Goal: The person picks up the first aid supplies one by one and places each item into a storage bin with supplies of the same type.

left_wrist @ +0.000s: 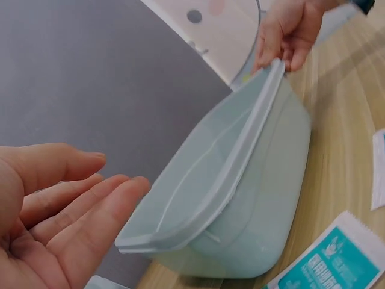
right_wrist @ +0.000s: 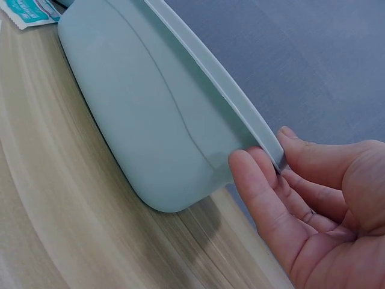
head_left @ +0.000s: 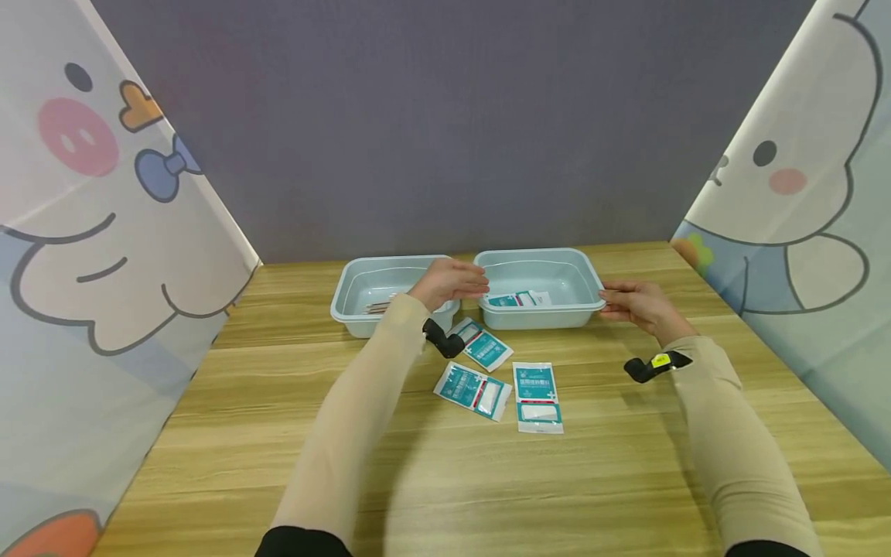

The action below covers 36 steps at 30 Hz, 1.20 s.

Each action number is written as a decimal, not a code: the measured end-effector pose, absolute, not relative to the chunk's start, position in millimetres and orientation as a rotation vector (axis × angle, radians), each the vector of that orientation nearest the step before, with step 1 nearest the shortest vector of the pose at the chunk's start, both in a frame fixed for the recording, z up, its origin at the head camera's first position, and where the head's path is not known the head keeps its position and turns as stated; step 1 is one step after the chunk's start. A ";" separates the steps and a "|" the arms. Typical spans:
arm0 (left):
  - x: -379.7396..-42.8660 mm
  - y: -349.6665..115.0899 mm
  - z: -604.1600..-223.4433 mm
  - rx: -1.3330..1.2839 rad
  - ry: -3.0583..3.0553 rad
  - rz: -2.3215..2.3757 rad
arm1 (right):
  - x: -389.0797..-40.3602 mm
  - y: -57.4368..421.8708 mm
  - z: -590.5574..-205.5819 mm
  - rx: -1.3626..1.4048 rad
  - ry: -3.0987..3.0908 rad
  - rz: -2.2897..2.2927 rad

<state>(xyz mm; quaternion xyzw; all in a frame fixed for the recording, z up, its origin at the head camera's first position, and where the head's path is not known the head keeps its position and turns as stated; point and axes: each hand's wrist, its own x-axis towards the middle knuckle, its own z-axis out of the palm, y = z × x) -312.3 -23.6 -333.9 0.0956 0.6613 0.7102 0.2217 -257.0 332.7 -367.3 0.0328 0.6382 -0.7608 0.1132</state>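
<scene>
On the wood-grained table [head_left: 278, 433], our right hand [head_left: 640, 307] pinches a smooth plastic tub [head_left: 536, 318] by its three-o'clock rim; our left hand [head_left: 451, 284], fingers unclasped, hovers by nine. Flat rectangular packets [head_left: 473, 388] lie toward seven.

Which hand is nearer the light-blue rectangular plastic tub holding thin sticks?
Left hand, at the right end of this tub; the right hand, farther right, pinches another light-blue rectangular plastic tub.
</scene>
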 end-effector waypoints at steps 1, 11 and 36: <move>-311.2 -25.2 -334.9 0.277 1.824 1.961 | -257.0 332.8 -367.4 0.097 1.869 -2.233; -290.2 -48.6 -345.3 0.311 1.821 1.896 | -257.6 333.3 -368.1 0.095 1.858 -2.245; -257.1 -90.4 -405.8 0.289 1.996 1.624 | -257.9 335.2 -371.2 0.099 1.820 -2.256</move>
